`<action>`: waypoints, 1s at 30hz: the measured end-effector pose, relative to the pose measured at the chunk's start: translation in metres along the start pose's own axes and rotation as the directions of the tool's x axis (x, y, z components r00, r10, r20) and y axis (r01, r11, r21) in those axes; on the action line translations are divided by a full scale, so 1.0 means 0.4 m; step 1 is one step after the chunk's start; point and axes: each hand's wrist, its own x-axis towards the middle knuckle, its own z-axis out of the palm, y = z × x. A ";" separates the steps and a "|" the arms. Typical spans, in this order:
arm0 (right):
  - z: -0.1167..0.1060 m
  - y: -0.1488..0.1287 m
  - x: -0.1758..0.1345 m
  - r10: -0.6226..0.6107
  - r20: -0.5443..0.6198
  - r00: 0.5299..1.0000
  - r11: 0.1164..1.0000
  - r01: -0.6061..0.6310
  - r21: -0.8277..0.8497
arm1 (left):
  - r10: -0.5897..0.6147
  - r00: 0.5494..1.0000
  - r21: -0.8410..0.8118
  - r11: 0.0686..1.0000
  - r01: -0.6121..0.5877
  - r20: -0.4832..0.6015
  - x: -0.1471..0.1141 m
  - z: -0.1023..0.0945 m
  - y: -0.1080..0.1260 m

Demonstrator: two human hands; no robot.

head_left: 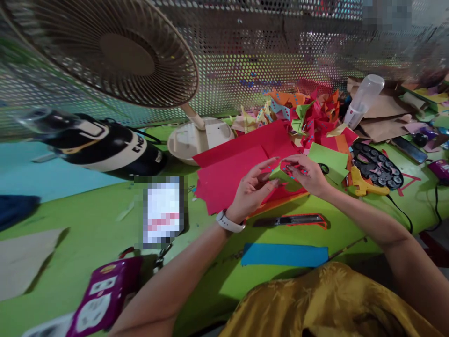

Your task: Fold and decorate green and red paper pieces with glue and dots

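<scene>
A small folded piece of light green paper [280, 174] is held between my two hands, over red paper. My left hand [250, 189], with a white watch band at the wrist, grips it from the left between thumb and fingers. On the other side my right hand [307, 175] pinches it with the fingertips. Small blue dots show near the fingers. Beneath lie large red sheets [231, 173]. Right of my right hand is a flat light green sheet [333, 161] with black scissor-like handles [323, 168] on it. A cutter knife [294, 220] lies just below my hands.
A blue strip [286, 255] lies near my lap. Behind is a heap of coloured paper pieces [315, 114]. A fan [189, 135] and a black bottle [119, 150] stand left, near a phone [163, 210]. A black palette-like tray [379, 166] and yellow tool [366, 183] lie right.
</scene>
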 end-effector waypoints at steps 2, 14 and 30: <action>-0.005 -0.010 0.000 0.088 -0.048 0.995 0.996 -0.088 0.021 | 0.017 0.995 -0.062 0.998 -0.023 -0.095 0.005 0.002 -0.009; -0.100 -0.039 0.040 0.123 0.393 0.912 0.973 -0.033 -0.228 | 0.368 0.911 0.507 0.830 -0.231 -0.188 0.038 -0.046 -0.009; -0.227 -0.046 -0.030 0.004 0.118 0.993 0.858 0.058 -0.511 | 0.413 0.861 0.710 0.507 -0.489 0.297 0.076 -0.114 -0.035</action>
